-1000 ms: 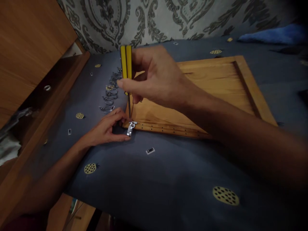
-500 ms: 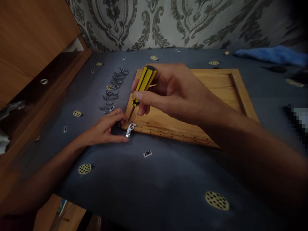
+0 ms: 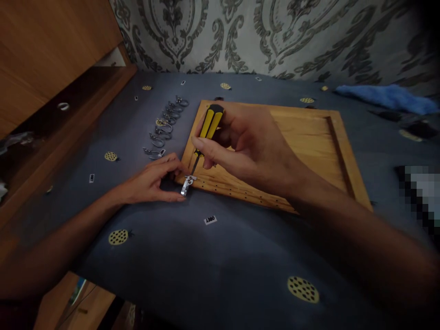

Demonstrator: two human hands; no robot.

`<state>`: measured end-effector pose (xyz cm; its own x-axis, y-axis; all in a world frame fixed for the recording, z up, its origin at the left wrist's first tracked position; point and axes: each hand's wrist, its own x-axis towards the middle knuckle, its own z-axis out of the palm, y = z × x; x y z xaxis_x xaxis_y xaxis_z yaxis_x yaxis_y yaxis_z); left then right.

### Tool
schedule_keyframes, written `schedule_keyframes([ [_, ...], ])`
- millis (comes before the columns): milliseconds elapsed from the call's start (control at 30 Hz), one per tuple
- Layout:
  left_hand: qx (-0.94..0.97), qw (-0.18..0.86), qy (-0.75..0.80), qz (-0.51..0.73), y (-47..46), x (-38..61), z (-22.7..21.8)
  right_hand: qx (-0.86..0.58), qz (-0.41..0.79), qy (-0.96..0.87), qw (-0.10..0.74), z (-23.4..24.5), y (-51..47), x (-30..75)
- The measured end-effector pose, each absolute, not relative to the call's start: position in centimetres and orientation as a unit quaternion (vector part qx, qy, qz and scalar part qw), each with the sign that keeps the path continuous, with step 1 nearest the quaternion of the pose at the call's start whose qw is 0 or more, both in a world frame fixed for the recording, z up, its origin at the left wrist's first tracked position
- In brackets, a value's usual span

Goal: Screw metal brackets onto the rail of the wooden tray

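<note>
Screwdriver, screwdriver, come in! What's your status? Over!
Right hand gripping yellow-black screwdriver, tip at silver fitting. Left hand at silver fitting, near board corner. Grey fittings beside board, out of the way.

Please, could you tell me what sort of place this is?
Probably a room at home: a pineapple-print cloth lies under the wooden board, an ornate leafy backdrop stands behind, and wooden furniture is at the picture's left.

Hooks [image 3: 158, 130] left of the board [image 3: 302, 146], cloth [image 3: 388, 97] beyond its far right corner
</note>
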<state>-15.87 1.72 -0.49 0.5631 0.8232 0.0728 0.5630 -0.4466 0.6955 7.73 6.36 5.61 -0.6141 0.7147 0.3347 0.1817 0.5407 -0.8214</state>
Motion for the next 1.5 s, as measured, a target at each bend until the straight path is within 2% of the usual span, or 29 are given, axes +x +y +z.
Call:
schedule_keyframes([
  [400,0.828,0.306,0.424,0.203,1.7,-16.0,-0.6,-0.274,0.357,-0.831,0.326,5.5,6.3,7.5],
  [667,0.832,0.298,0.421,0.204,1.7,-16.0,-0.7,-0.231,0.39,-0.847,0.276,6.2,6.5,8.3],
  [833,0.838,0.292,0.407,0.214,1.7,-16.1,-0.8,-0.227,0.413,-0.831,0.295,5.7,6.5,8.1],
  [1133,0.842,0.29,0.402,0.214,1.7,-16.1,-0.7,-0.272,0.34,-0.836,0.335,4.8,6.0,7.3],
  [1500,0.834,0.295,0.417,0.208,1.6,-16.1,-0.8,-0.285,0.342,-0.811,0.379,4.0,6.1,6.9],
])
